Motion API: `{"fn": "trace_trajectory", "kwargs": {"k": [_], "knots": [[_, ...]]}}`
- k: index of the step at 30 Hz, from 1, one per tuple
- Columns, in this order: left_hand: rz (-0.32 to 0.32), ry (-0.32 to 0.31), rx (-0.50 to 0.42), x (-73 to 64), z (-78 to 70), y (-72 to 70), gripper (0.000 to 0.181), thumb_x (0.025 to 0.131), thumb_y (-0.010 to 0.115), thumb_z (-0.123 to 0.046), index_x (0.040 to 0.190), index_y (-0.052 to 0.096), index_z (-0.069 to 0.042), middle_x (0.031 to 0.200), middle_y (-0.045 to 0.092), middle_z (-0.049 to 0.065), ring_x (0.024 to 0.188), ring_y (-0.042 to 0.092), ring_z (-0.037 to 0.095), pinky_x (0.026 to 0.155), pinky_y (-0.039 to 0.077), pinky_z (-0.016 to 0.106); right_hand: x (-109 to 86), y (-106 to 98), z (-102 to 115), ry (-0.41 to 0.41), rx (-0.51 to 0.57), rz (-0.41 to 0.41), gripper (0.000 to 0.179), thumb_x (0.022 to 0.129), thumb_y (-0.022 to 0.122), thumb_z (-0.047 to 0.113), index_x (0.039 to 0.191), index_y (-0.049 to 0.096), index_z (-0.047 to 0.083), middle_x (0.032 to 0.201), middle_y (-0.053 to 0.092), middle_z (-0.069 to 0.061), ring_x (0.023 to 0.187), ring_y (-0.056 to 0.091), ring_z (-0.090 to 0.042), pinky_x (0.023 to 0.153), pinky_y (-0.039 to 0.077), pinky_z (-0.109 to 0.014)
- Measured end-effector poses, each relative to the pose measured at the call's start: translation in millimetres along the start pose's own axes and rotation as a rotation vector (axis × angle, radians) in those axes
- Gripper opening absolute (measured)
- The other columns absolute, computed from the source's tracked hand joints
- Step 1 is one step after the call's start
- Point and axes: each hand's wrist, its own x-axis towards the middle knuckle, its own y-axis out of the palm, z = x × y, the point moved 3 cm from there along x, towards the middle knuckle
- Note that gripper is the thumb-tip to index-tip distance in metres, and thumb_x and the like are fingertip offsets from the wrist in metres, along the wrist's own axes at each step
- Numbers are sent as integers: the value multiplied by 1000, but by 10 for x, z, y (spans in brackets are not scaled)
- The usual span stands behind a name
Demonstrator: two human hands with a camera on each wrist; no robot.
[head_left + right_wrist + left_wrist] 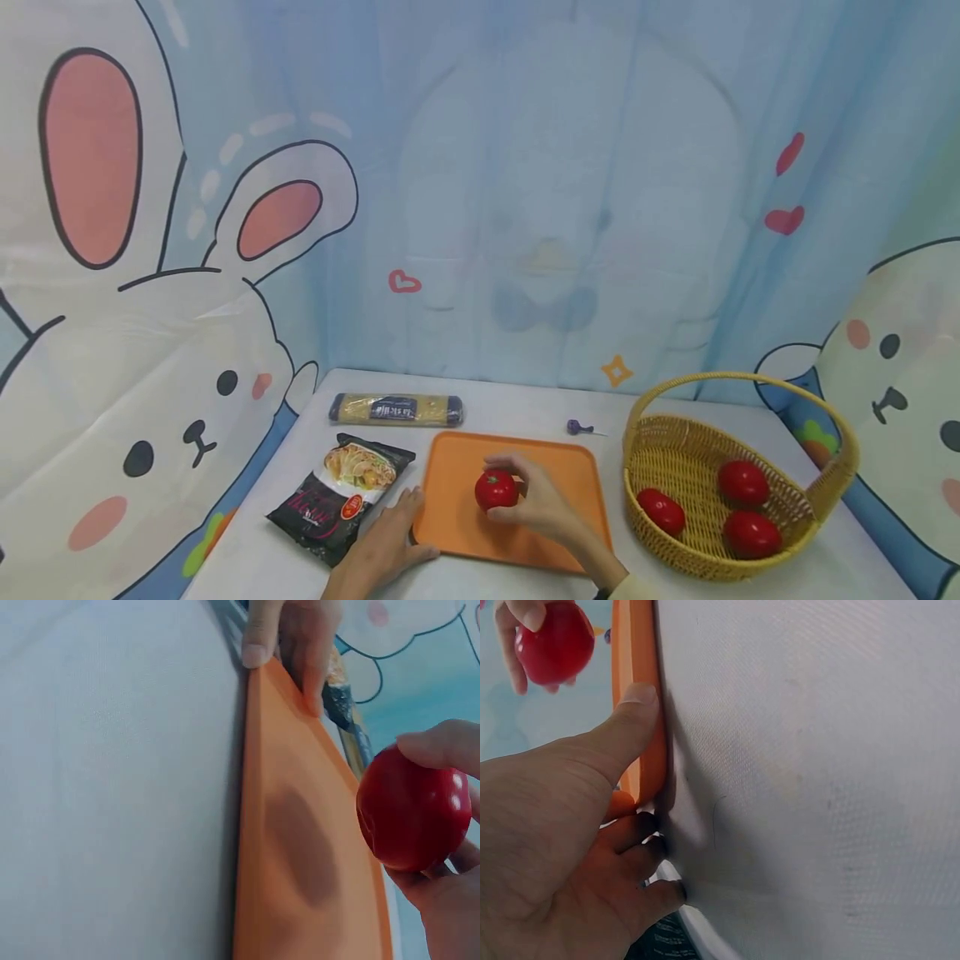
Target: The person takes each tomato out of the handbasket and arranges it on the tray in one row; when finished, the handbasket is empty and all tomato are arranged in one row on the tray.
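In the head view my right hand (542, 504) grips a red tomato (496, 490) between thumb and fingers, above the orange tray (465, 533). The right wrist view shows the tomato (412, 806) held up off the tray, whose floor carries a dark shadow. At the tray's near left corner lies my left hand (384, 537). Its thumb (634, 712) extends along the front edge while the other fingers reach the left side, touching the tray. Right of the tray, a yellow wicker basket (678, 442) contains three red items that look like tomatoes (752, 534).
Left of the tray lies a black noodle packet (337, 496), close to my left hand. A clear pack of yellow noodles (396, 409) is behind it. A small purple-handled tool (581, 427) with a thin tip lies behind the tray. The basket's tall handle (750, 377) arches upward.
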Motion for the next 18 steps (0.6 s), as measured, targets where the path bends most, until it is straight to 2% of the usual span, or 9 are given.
{"fn": "trace_trajectory", "kwargs": {"k": [5,11,16,18], "knots": [[2,-13,-10,23,8,11,91,89,90,-34,159,46,4,167,41,29,155,35,52,124,31,74,89,146,-81,2,-91,-50,73,76,93,-4,142,61,1,137,67,-25,125,64,-38,105,62,-51],[2,-4,-11,16,-11,13,90,89,90,-32,159,46,5,166,41,31,155,34,54,123,30,76,155,259,-126,-21,-139,-98,71,76,93,-5,140,64,3,134,68,-23,126,63,-40,104,62,-56],[-5,1,-19,17,6,25,90,89,90,-32,159,46,6,166,40,31,157,31,52,125,27,75,208,349,-166,-28,-191,-113,70,75,92,-6,139,65,4,131,67,-17,125,61,-39,104,61,-60],[-12,8,-20,9,6,26,90,89,90,-31,158,46,6,166,40,31,157,31,52,125,26,76,229,384,-183,-7,-209,-105,71,75,92,-6,139,65,4,131,65,-15,125,60,-38,103,61,-61]]}}
